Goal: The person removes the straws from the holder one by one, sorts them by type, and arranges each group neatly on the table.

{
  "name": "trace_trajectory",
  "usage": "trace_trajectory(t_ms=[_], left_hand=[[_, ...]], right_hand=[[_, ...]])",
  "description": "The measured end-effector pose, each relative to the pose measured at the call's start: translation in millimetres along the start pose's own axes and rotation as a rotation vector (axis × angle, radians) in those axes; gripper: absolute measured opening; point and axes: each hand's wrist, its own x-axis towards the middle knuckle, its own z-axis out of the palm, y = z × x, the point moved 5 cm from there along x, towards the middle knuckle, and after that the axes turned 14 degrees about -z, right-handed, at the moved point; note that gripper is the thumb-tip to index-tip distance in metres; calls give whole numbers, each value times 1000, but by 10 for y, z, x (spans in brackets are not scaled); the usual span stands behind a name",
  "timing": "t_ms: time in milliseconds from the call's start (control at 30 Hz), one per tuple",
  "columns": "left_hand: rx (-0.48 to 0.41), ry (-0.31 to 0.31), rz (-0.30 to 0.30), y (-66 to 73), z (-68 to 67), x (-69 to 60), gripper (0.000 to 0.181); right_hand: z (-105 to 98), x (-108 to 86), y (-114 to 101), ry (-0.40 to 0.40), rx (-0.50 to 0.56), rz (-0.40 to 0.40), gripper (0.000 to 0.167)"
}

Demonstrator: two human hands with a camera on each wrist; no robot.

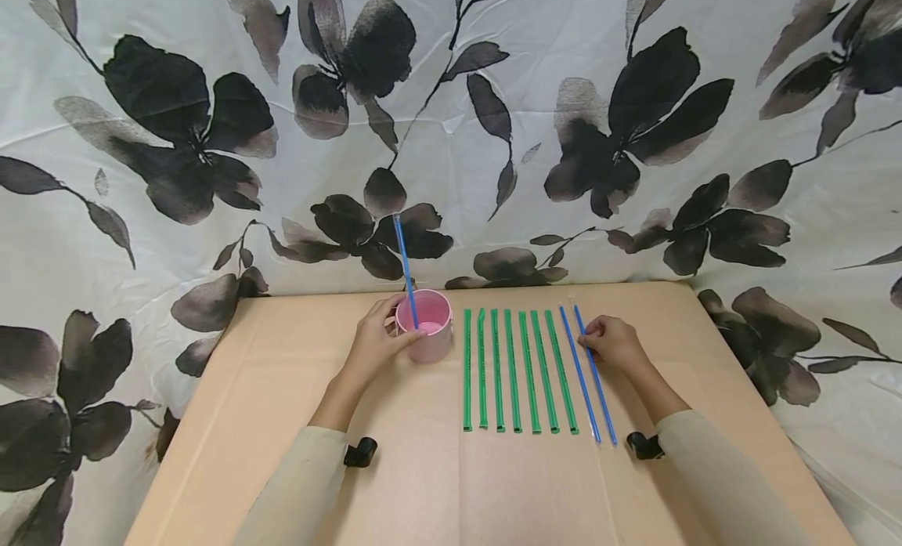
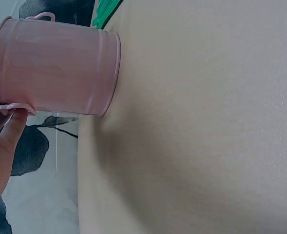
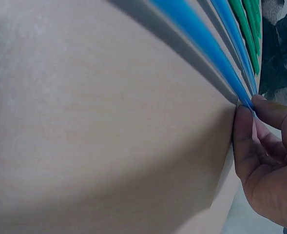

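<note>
My left hand (image 1: 372,338) grips a pink pail (image 1: 431,348) at its left side, with a finger at the small side handle (image 2: 17,106) in the left wrist view. One blue straw (image 1: 405,256) stands tilted in the pail. Over on the right, my right hand (image 1: 615,342) pinches the upper part of the rightmost blue straw (image 1: 600,393) between thumb and finger. In the right wrist view that straw (image 3: 201,44) slants from the fingertips, just above its shadow. Another blue straw (image 1: 579,374) lies just left of it.
Several green straws (image 1: 513,374) lie side by side between the pail and the blue straws. All rest on a light wooden table (image 1: 416,475). Behind its back edge hangs a white cloth (image 1: 493,240) with dark flowers.
</note>
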Motion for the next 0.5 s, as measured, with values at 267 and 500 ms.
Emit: trace_trajectory(t_ms=[267,500], left_hand=[[-3,3,11,-11,7,-25,75],[1,5,19,-26,7,-40,75]], right_hand=[[27,-35,-10,13,-17,4,24],[46,-59,-8,23,-24,3,26]])
